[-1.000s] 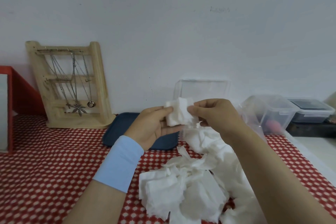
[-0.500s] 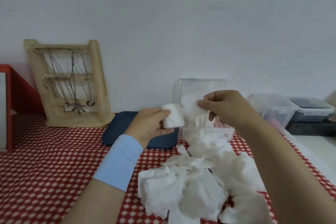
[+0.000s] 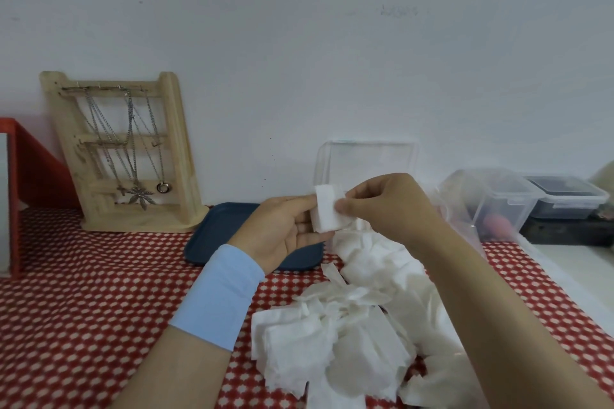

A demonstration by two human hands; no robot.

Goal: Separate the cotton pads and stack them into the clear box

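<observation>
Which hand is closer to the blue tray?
Left. The left hand overlaps the right end of the blue tray in this view, holding a cotton pad. The right hand is off to the tray's right, in front of the clear box, pinching the same pad.

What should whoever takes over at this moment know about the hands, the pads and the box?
Hands: left hand holds a cotton pad; right hand pinches its right edge.
Things: clear box behind the hands, lid up, contents hidden; pile of loose pads on the tablecloth in front.
Done: cannot tell.
Left: peel this pad apart, stack it in the box, then work through the pile.
</observation>
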